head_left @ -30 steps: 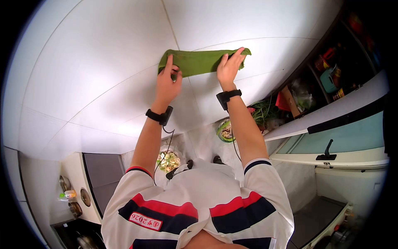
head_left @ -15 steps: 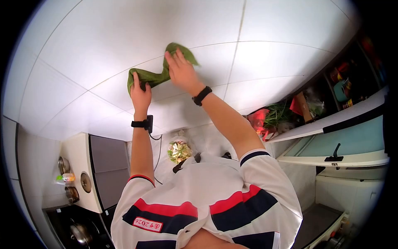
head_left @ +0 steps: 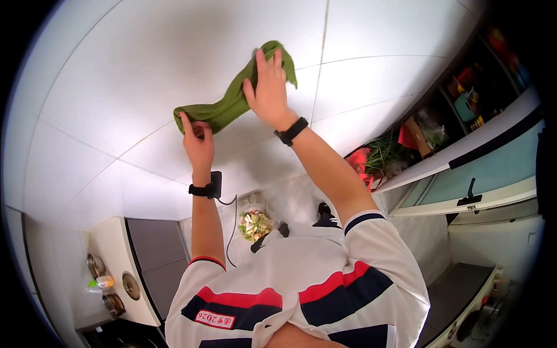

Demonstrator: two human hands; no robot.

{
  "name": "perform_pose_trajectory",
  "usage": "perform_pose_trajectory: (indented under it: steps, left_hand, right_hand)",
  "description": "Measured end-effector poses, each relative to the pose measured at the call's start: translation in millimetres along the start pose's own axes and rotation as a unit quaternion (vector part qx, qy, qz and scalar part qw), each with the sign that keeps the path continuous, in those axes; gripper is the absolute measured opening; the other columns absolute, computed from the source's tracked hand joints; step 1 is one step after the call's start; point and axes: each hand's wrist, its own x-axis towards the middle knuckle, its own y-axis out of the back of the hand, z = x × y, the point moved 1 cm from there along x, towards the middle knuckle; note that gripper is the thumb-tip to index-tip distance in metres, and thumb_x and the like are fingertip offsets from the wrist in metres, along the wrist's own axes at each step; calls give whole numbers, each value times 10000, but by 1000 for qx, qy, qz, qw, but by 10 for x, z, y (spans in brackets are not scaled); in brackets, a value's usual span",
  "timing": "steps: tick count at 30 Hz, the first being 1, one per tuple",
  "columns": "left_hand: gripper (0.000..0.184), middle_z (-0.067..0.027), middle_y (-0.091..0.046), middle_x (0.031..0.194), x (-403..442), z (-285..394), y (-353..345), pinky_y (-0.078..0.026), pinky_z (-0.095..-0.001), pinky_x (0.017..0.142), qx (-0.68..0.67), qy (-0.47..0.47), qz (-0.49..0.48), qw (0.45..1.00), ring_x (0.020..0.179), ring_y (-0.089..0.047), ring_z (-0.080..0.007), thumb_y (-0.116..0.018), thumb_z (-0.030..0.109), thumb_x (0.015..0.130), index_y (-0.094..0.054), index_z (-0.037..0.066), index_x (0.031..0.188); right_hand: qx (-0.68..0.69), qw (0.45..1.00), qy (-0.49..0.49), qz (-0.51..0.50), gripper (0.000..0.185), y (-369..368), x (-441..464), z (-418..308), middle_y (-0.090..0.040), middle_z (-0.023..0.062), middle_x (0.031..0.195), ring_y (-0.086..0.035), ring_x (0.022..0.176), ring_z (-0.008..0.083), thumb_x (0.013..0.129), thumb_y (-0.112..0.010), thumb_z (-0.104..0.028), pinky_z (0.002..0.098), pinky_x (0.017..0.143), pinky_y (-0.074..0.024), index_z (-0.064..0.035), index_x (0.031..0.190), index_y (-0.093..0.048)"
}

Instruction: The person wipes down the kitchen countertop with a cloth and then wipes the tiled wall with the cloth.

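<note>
A green cloth lies stretched between my two hands against the white tiled wall. My left hand grips its lower left end, the thumb and fingers curled round the edge. Higher up and to the right, my right hand presses the other end to the tiles, fingers over the fabric. Part of that end hangs loose past the fingertips. Each wrist wears a black band, and a cable runs down from the left one.
On the floor below is a bag of food scraps. A counter with pots stands at left. At right are a shelf with goods, red bags with green stalks, and a window frame with a black handle.
My right hand has slid up and to the right with its end of the cloth, so the cloth is stretched longer. My left hand has moved slightly down.
</note>
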Motion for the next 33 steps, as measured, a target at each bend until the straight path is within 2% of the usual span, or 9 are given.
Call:
perform_pose_trajectory:
  steps: [4, 10, 14, 20, 21, 25, 29, 32, 33]
  left_hand:
    - [750, -84, -632, 892, 84, 331, -549, -506, -304, 780, -33, -38, -8, 999, 784, -606, -179, -573, 19, 871, -160, -42, 1494]
    - [768, -65, -615, 935, 169, 818, -1243, -481, -280, 816, -63, -75, -40, 994, 820, -578, -144, -553, 8, 899, -101, 4, 1520]
    - [761, -103, -616, 988, 207, 1070, -1687, -489, -304, 814, -72, -86, -46, 993, 856, -590, -187, -599, 17, 862, -172, -46, 1488]
    - [728, -117, -617, 1043, 218, 1482, -2370, -488, -312, 830, -87, -119, -97, 984, 879, -583, -194, -593, -3, 859, -213, -34, 1480]
    - [725, -111, -616, 1051, 213, 1529, -2481, -485, -302, 834, -87, -123, -110, 982, 879, -578, -180, -583, -5, 873, -204, -19, 1491]
    - [722, -119, -638, 1023, 152, 1681, -2892, -499, -319, 814, -76, -135, -165, 974, 868, -584, -209, -619, 11, 830, -269, -38, 1459]
    - [712, -98, -647, 1031, 85, 1755, -3156, -495, -321, 797, -37, -173, -179, 968, 847, -578, -215, -625, 10, 821, -302, -14, 1455]
    - [703, -101, -647, 1034, 80, 1753, -3197, -484, -332, 795, -29, -190, -155, 969, 851, -576, -211, -624, 16, 819, -320, -10, 1453]
    - [704, -102, -643, 1024, 71, 1739, -3188, -479, -335, 795, -28, -192, -142, 971, 855, -571, -213, -625, 19, 817, -326, -10, 1453]
  right_hand:
    - [-70, 995, 18, 65, 727, 342, 327, 482, -479, 306, 1264, -281, 1332, 509, 848, -634, -235, 537, 963, -320, 15, 1446, -305]
    - [-104, 988, 36, 109, 714, 865, 713, 1227, -495, 260, 1278, -332, 1318, 459, 820, -654, -340, 516, 927, -338, -70, 1428, -394]
    - [-142, 979, 48, 136, 725, 1224, 908, 1641, -481, 255, 1302, -341, 1316, 447, 797, -661, -350, 508, 920, -346, -87, 1423, -406]
    - [-150, 978, -11, 142, 775, 1697, 928, 2431, -465, 265, 1270, -273, 1317, 533, 798, -611, -236, 588, 999, -273, 3, 1457, -280]
    - [-164, 975, -29, 145, 770, 1763, 885, 2577, -448, 293, 1300, -264, 1333, 509, 814, -624, -293, 569, 1024, -271, 24, 1438, -304]
    - [-134, 971, -128, 153, 767, 1956, 525, 3059, -256, 331, 1477, -153, 1384, 530, 890, -535, -212, 561, 1146, -132, 71, 1480, -135]
    - [-115, 963, -211, 123, 735, 2102, 143, 3309, -246, 348, 1471, -166, 1381, 531, 946, -501, -218, 514, 1157, -155, 80, 1480, -94]
    - [-116, 962, -216, 122, 726, 2133, 177, 3263, -256, 357, 1462, -160, 1385, 529, 949, -495, -218, 520, 1154, -157, 82, 1479, -99]
    - [-124, 960, -202, 147, 708, 2114, 228, 3218, -292, 367, 1437, -214, 1360, 534, 942, -505, -202, 531, 1142, -182, 90, 1472, -137]
